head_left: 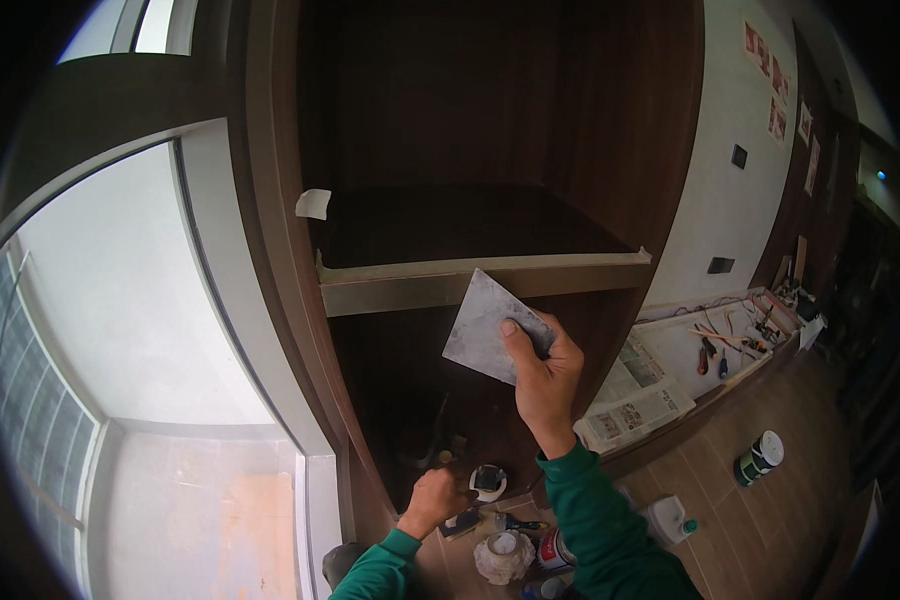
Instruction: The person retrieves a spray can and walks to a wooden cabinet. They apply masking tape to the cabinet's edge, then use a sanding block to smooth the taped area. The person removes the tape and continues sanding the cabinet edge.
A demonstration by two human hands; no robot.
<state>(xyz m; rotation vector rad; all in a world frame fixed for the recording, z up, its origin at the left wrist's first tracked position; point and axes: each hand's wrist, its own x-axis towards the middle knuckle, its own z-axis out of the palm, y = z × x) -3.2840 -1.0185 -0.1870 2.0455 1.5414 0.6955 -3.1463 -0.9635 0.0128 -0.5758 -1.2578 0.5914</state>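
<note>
In my right hand is a grey, stained square sheet, gripped with the thumb on top. It is raised just in front of the pale-edged shelf front of a dark wooden cabinet. My left hand is low at the cabinet's bottom, its fingers curled; what they hold, if anything, is hidden. Next to it lies a small round white lid with a dark pad or substance. A brush and a dark block lie just below. A white scrap hangs on the left cabinet edge.
Cans, a white jug and a dark tub stand on the wood floor. At right, a long ledge holds newspapers and hand tools. A white-framed window borders the left.
</note>
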